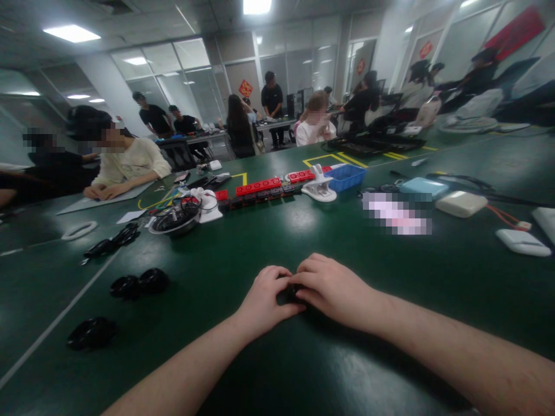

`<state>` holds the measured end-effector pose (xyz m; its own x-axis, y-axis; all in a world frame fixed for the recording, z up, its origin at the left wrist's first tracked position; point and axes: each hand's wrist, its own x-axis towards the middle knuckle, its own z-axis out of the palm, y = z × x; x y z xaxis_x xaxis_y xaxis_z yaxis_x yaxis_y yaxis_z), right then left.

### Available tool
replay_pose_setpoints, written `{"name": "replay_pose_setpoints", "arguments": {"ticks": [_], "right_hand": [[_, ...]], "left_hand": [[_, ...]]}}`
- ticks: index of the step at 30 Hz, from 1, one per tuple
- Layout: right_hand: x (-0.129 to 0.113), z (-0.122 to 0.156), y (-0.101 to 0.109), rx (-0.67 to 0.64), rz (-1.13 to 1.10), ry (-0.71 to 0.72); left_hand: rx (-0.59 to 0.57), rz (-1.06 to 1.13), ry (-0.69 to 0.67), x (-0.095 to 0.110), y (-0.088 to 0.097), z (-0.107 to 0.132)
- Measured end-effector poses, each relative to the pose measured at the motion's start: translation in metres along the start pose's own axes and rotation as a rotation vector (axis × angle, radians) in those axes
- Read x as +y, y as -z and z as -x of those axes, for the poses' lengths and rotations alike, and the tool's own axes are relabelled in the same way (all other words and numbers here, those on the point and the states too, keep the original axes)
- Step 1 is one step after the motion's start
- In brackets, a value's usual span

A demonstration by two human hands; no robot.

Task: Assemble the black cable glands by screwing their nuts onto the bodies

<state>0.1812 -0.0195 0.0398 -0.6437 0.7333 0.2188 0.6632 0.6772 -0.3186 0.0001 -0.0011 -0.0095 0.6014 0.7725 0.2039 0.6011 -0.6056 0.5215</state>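
Observation:
My left hand (264, 300) and my right hand (332, 288) rest together on the dark green table (260, 231), knuckles up and fingers curled. Between them sits a small black object (289, 293), mostly hidden by both sets of fingers, and I cannot make out what it is. Both hands are closed around it. To the left lie round black parts: a pair (139, 283) and a single one (91, 333) nearer the table's front edge.
A bowl of black cables (176, 218), red and black power strips (260, 190), a white clamp (319, 186), a blue basket (346, 176) and white adapters (462, 203) lie across the table. A person in a cream top (130, 164) sits at the left. Others work behind.

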Motion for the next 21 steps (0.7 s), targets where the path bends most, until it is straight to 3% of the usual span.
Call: {"name": "replay_pose_setpoints", "arguments": {"ticks": [21], "right_hand": [[-0.0018, -0.0019, 0.0005, -0.042, -0.013, -0.096]], "left_hand": [[-0.004, 0.007, -0.002, 0.0019, 0.0020, -0.0012]]}}
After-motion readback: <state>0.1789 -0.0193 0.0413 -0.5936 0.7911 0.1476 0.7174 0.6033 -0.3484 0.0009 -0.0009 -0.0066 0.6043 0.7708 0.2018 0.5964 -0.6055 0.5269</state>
